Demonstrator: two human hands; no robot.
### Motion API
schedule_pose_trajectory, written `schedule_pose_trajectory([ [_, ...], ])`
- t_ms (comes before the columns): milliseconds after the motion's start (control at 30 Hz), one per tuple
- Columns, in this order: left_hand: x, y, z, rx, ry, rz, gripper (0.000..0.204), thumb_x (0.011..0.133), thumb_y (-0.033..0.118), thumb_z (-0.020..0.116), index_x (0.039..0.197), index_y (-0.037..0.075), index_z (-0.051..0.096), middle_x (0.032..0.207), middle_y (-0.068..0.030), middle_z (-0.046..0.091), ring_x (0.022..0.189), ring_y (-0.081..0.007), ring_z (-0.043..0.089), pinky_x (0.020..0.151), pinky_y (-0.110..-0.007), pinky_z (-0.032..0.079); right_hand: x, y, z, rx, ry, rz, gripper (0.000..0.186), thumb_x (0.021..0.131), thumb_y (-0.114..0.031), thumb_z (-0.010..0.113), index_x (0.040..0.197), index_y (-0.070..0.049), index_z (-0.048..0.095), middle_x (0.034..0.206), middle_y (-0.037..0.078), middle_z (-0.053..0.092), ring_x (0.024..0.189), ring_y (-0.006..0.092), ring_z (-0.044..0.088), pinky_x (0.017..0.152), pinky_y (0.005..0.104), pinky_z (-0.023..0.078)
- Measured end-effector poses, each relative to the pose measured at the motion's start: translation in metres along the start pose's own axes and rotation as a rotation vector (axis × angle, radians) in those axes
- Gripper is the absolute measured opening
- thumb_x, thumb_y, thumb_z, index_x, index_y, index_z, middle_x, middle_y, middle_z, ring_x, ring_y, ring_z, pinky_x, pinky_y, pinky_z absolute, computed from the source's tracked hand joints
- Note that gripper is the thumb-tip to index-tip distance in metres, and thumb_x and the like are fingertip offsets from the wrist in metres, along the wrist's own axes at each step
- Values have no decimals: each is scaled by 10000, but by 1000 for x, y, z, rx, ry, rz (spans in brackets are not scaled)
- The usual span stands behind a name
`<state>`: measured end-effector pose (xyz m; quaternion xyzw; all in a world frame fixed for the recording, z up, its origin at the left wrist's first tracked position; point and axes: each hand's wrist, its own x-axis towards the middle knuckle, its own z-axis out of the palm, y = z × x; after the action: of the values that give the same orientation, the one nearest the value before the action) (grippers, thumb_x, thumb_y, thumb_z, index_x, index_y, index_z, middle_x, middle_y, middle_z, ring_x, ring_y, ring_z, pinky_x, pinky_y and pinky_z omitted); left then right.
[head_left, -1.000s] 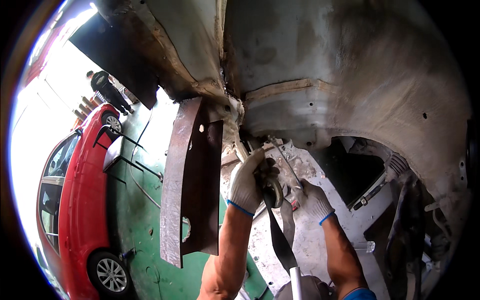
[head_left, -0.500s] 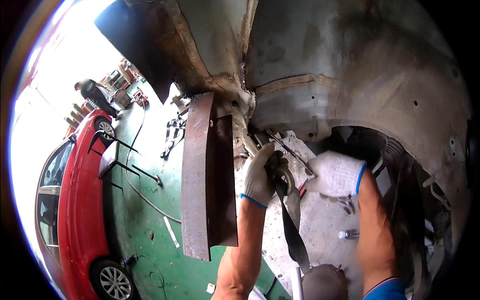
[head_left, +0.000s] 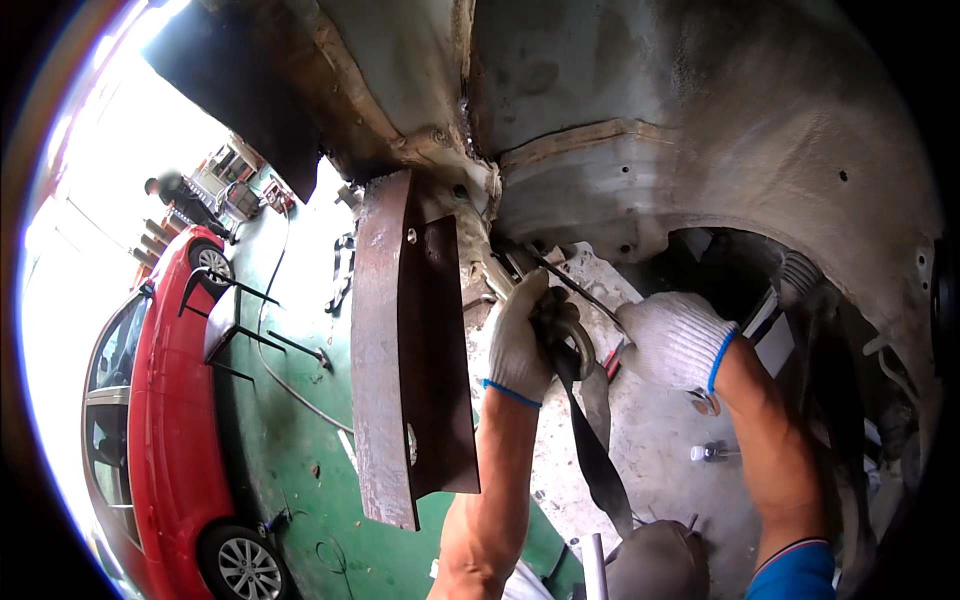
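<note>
My left hand (head_left: 520, 345), in a white knit glove with a blue cuff, is closed around a curved metal hook (head_left: 580, 345) with a dark strap (head_left: 590, 450) hanging below it. Its fingertips are partly hidden behind the metal. My right hand (head_left: 680, 340), gloved alike, is closed on the lower end of a thin dark rod (head_left: 580, 290), which slants up and left toward the seam of the body panel. A shiny metal piece (head_left: 703, 402) shows just under that hand; whether it is held is unclear. Left of my hands stands a rusty steel channel (head_left: 385, 350).
A bare vehicle body panel (head_left: 580, 90) arches overhead, with a dark wheel-arch opening on the right. Below lie a rounded brownish object (head_left: 660, 560) and a small clear bottle (head_left: 705, 453). A red car (head_left: 175, 400), a stand (head_left: 225, 320) and another person (head_left: 185, 197) are at left.
The view has shifted slightly. Both hands keep their holds; my right hand has turned a little and moved slightly right, and the shiny piece beneath it now shows.
</note>
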<state>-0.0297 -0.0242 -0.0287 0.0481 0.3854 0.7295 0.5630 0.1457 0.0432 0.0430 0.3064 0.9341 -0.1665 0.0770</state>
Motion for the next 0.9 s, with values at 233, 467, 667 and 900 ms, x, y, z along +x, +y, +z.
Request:
schedule_pose_trajectory([
  [233, 9, -2, -13, -40, 8, -17, 247, 916, 264, 636, 852, 36, 565, 772, -104, 616, 619, -200, 583, 569, -402, 513, 90, 40, 155, 217, 227, 164, 344, 931, -355, 497, 1068, -60, 608, 836, 200, 689, 831, 385, 672, 752, 493, 523],
  [467, -5, 5, 3, 52, -22, 11, 210, 953, 241, 581, 979, 33, 598, 904, -163, 684, 732, -244, 646, 649, -310, 533, 249, 21, 249, 1993, 276, 391, 377, 926, -397, 539, 903, -58, 702, 770, 124, 690, 714, 280, 668, 678, 413, 523],
  [667, -4, 5, 2, 79, 52, 51, 216, 951, 236, 582, 983, 22, 593, 922, -170, 684, 762, -267, 664, 653, -330, 544, 204, 38, 234, 810, 670, 287, 354, 938, -419, 520, 1097, -154, 691, 986, 194, 693, 900, 394, 660, 766, 485, 519],
  [900, -7, 2, 5, 51, 28, 70, 198, 949, 208, 578, 981, 14, 590, 934, -181, 680, 776, -282, 672, 637, -322, 550, 138, 51, 202, 620, 578, 87, 308, 957, -391, 488, 991, -143, 668, 792, 179, 668, 753, 398, 647, 643, 496, 500],
])
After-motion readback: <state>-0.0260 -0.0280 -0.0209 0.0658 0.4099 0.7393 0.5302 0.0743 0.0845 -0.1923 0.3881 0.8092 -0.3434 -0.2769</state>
